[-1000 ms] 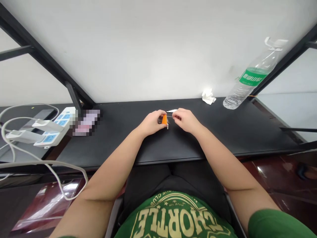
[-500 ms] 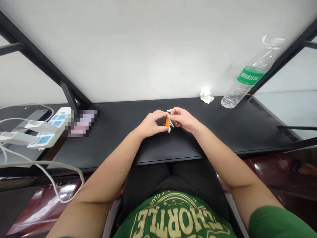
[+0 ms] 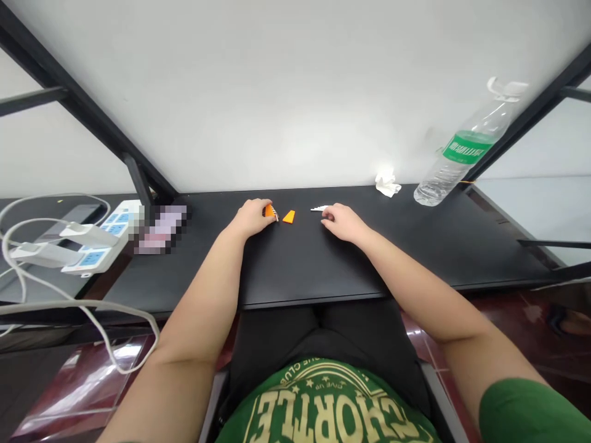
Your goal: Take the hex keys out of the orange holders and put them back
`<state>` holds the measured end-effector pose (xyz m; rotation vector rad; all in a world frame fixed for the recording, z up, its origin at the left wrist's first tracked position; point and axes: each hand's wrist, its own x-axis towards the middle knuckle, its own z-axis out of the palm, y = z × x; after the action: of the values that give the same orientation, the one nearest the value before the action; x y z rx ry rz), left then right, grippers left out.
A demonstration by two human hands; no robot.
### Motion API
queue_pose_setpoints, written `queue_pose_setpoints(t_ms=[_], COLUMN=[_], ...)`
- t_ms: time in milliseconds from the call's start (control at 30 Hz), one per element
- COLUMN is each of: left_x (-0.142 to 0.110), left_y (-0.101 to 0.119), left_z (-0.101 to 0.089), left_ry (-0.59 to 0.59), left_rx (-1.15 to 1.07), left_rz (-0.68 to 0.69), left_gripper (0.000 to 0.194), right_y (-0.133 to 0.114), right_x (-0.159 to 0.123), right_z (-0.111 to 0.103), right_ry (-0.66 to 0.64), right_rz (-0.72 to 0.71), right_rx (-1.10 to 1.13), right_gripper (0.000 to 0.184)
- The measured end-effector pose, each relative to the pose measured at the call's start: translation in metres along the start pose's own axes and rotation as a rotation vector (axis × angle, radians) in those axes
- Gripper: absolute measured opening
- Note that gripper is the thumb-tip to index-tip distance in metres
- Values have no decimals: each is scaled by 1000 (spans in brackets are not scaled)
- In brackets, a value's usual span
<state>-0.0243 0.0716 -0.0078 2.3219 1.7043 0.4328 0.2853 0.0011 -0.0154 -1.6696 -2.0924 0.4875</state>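
Observation:
My left hand (image 3: 255, 216) rests on the black tabletop (image 3: 295, 264), its thumb and fingers round an orange hex key holder (image 3: 269, 210) with thin silver keys showing at its right side. Part of that holder is hidden by the fingers. Just to the right lies a separate flat orange piece (image 3: 289, 216), touched by neither hand. My right hand (image 3: 344, 221) lies on the table with curled fingers and a gap between thumb and forefinger. Several slim silver keys (image 3: 318, 208) lie by its fingertips; whether the fingers touch them I cannot tell.
A crumpled white tissue (image 3: 388, 183) and a large clear bottle with a green label (image 3: 467, 146) stand by the wall at right. At left are a blurred pinkish item (image 3: 161, 227), a white power strip (image 3: 108, 237) and looping white cables (image 3: 99, 332).
My hands have parted, the left moving left with the orange holder and the right slightly right. The flat orange piece now lies alone on the table between them.

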Motion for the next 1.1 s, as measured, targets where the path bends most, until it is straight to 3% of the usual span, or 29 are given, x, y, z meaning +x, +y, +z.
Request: queue_pose_setpoints(t_ms=[267,400,533,767,933,1100], left_x=[-8,-7,-2,-6,-12,-22], left_y=[12,24,28,29,37,49], left_z=[2,14,21,10,11,14], left_ry=[-61,-123,-152,-183,-103,-9], left_rx=[44,79,127,44,-40,-216], left_rz=[38,168,186,193,271,294], left_gripper=[69,68,64,53,42,44], right_y=[9,14,15,11,9,7], right_x=[21,21,19,10,9,11], right_z=[0,1,-2,-8,-5,-6], right_ry=[8,21,15,-59,-64,-101], right_rz=[-4,37,45,68,83,130], right_rx=[-305,-311,-299,-282,-289,-328], right_gripper=[23,22,21,16,17,17])
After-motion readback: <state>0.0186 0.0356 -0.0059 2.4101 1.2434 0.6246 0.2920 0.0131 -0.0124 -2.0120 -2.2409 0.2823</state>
